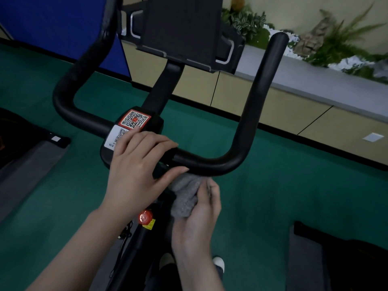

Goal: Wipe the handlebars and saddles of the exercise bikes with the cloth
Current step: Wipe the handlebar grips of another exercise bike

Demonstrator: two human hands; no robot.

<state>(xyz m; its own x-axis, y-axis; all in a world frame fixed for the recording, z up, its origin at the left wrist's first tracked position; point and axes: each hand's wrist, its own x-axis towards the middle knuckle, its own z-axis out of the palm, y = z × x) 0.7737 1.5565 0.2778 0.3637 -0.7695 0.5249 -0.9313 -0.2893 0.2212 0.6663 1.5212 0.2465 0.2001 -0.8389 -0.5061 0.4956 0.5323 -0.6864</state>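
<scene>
Right hand: we note the right hand (pixel 199 211) with fingers curled round a bunched grey terry cloth (pixel 185 196), gripping it.
Cloth: pressed to the underside of the black U-shaped padded handlebar (pixel 247 122), just right of its centre.
Left hand: the left hand (pixel 136 164) has near-straight fingers laid over the handlebar's centre, thumb just above the cloth; it grips nothing.
Labels: red-bordered QR sticker (pixel 134 119) on the handlebar's centre, beyond our left fingertips.
Knob: round red plastic knob (pixel 144 217) below the handlebar, between our wrists.

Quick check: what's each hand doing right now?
Left hand: open, resting on handlebar.
Right hand: gripping cloth.
</scene>
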